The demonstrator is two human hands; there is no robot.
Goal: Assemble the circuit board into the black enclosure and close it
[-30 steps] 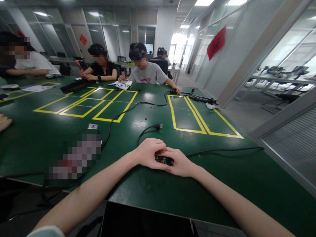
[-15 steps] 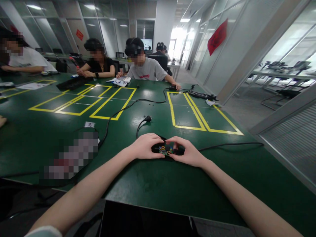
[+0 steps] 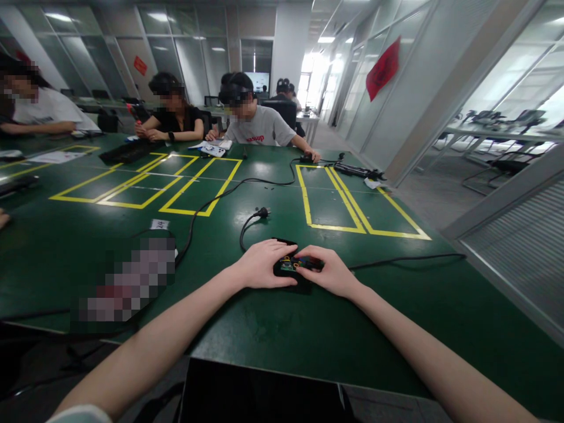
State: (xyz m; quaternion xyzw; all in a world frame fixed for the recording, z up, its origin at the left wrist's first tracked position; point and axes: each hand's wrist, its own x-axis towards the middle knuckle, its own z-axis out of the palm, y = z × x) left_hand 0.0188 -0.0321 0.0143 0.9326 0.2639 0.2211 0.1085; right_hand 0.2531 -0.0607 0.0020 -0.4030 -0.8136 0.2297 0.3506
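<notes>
Head view showed the left hand (image 3: 263,265) and right hand (image 3: 333,272) both gripping a small black box (image 3: 294,265) between them on the desk (image 3: 273,335), its coloured wiring uncovered and the plug (image 3: 263,212) lying loose beyond.

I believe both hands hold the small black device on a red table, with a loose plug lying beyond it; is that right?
Not quite: the head view shows a green table, not red. The left hand and right hand do hold the black device, with the loose plug beyond.

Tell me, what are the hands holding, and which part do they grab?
A small black gadget with coloured bits on top. The left hand grips its left end, the right hand its right end.
</notes>
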